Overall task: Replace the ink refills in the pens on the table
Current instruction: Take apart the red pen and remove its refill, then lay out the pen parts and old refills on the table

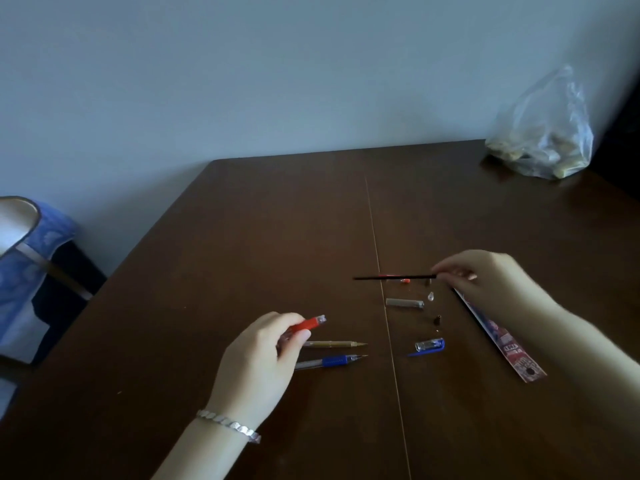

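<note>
The fingers of your right hand (485,278) are pinching one end of a black refill (394,277), holding it level just above the table (277,237); the fingers of your left hand (263,358) are wrapping round a red barrel (306,324), its open end pointing right, well apart from the refill. You are gripping the refill at its far end, so the free tip is likely to waver and miss the barrel's mouth; pinching nearer the middle would steady it. Below the refill, a red bit (405,280), a clear bit (430,296) and a black bit (437,319) are lying loose near a grey cap (405,303) and a blue cap (429,345); a sweeping wrist could be scattering them. A gold pen (332,344) and a blue pen (332,361) are waiting just beside your left hand; black ink in a red barrel may be a mismatch. The packet (502,341) is lying under your right forearm.
</note>
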Available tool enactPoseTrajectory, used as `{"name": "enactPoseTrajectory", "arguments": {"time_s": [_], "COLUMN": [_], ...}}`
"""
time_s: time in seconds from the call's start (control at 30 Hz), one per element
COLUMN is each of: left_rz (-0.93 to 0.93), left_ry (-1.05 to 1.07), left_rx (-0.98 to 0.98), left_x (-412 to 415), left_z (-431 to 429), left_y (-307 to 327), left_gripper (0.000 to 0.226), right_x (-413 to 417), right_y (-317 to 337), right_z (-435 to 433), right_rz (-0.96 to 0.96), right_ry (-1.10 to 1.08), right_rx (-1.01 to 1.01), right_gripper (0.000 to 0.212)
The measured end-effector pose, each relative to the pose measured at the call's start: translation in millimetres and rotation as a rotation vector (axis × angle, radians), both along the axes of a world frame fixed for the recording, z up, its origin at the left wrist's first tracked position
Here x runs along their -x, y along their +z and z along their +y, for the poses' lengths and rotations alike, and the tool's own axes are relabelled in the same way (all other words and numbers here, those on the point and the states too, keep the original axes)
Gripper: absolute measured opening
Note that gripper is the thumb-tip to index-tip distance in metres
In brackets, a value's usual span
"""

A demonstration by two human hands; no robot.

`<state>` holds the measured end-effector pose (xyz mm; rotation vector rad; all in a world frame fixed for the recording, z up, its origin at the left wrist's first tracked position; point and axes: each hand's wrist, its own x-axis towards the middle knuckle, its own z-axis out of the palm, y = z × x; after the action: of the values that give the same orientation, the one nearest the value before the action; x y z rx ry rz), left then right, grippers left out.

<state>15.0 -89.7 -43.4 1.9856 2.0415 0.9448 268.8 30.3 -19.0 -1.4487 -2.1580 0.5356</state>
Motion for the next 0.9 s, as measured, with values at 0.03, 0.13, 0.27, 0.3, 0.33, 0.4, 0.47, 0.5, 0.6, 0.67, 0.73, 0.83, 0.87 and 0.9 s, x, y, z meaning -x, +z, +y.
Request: {"name": "enactPoseTrajectory", "arguments": {"time_s": [0.03,0.13,0.27,0.3,0.33,0.4,0.47,0.5,0.6,0.67,0.73,0.83,0.87,0.9], "left_rz": [-0.005,-0.010,0.007,0.010,0.013,0.019,0.042,0.065,0.190,0.261,0.295,0.286,0.286,0.294], "left_ry": [0.016,0.020,-0.002,-0.008,-0.010,-0.011,-0.018,-0.026,-0.072,-0.101,-0.121,-0.122,-0.127,-0.140], "left_rx": [0.005,0.034,0.063,0.068,0.075,0.090,0.118,0.139,0.205,0.235,0.211,0.125,0.082,0.044], "left_x": [2,3,-1,-1,-1,0,1,1,0,-1,-1,-1,0,0], "left_z": [-1,-3,-5,-5,-4,2,14,22,46,57,61,56,51,47], "left_y": [0,1,3,3,2,1,-3,-6,-16,-21,-26,-30,-30,-29], "left_gripper": [0.021,0.024,0.024,0.024,0.024,0.025,0.025,0.025,0.026,0.028,0.029,0.031,0.030,0.026], "right_x": [14,66,102,103,104,102,98,95,82,70,56,32,25,18], "right_y": [-4,-23,-44,-47,-49,-53,-52,-49,-38,-29,-23,-20,-21,-22], "right_z": [4,14,36,42,47,55,60,60,53,40,24,-1,-8,-14], "right_rz": [0.005,0.029,-0.065,-0.104,-0.147,-0.254,-0.301,-0.296,-0.200,-0.112,-0.043,0.012,0.019,0.028], "right_ry": [0.009,0.089,0.016,-0.024,-0.049,-0.053,-0.041,-0.040,-0.031,-0.030,-0.013,0.012,0.016,0.017], "right_rx": [-0.009,-0.008,-0.051,-0.054,-0.055,-0.071,-0.090,-0.089,-0.114,-0.121,-0.108,-0.050,-0.031,-0.013], "right_gripper": [0.016,0.019,0.022,0.023,0.024,0.024,0.025,0.025,0.022,0.020,0.019,0.025,0.026,0.027]}}
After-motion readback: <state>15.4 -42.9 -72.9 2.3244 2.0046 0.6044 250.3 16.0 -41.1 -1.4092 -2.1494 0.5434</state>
